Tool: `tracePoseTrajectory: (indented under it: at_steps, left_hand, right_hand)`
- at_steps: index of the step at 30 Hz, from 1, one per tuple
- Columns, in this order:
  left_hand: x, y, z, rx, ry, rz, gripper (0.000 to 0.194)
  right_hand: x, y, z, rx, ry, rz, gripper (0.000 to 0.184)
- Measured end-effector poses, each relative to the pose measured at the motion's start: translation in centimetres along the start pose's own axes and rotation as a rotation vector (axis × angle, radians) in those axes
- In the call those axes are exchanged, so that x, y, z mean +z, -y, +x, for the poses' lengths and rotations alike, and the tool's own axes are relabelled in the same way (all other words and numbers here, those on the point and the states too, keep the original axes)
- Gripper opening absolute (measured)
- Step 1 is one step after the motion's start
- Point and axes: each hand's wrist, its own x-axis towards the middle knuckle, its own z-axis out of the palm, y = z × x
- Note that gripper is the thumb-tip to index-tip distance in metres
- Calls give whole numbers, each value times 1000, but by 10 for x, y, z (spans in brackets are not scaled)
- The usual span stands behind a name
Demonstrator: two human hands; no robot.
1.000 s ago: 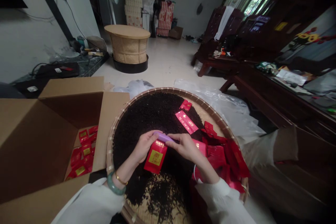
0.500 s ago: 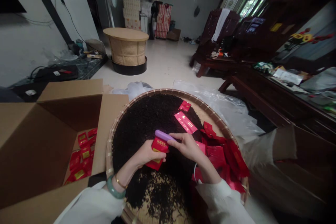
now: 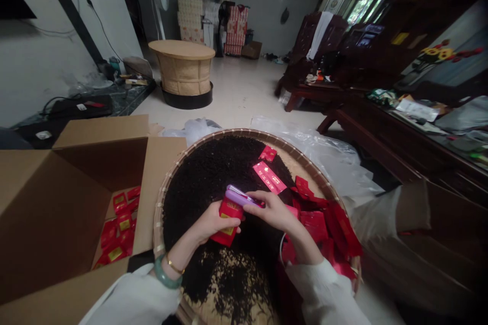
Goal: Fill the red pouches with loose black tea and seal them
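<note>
My left hand [image 3: 212, 221] grips a small red packet [image 3: 224, 237] with a gold label, its top tilted slightly away. In my right hand [image 3: 271, 210] is a purple handheld bag sealer [image 3: 237, 196], lying across the packet's top edge with its two arms slightly apart. A white cord hangs near my right wrist. Both hands are over a round bamboo tray [image 3: 159, 213] spread with dark loose tea leaves [image 3: 202, 172]. Beyond the sealer, a flat pink-red pouch [image 3: 269, 177] and a small red packet [image 3: 268, 153] lie on the leaves. Red pouches [image 3: 314, 226] are heaped on the tray's right side.
An open cardboard box [image 3: 46, 203] to the left holds several red packets [image 3: 124, 223]. Clear plastic sheeting [image 3: 324, 150] lies past the tray. Dark wooden furniture [image 3: 381, 132] is on the right. A round woven stand [image 3: 185, 73] is further back.
The sealer's arms have come apart, where they were pressed together across the packet's top. Both hands stay in nearly the same place.
</note>
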Motion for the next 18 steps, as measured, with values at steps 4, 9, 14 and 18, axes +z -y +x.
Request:
tracePoseTrajectory:
  at_steps: [4,9,14,18]
  left_hand:
    - [1,2,0,-13,5,54,38]
    - [1,3,0,-18,23,53,43]
    - [1,-1,4,142,-120,-80,58]
    - [0,-1,7,258,-221,-115,50]
  right_hand:
    - [8,12,3,-43,12,-54,29]
    - [6,17,3,-85,17,-107,24]
    - [8,13,2,-85,25,-177,24]
    - [13,12,1,-112,31,-178,21]
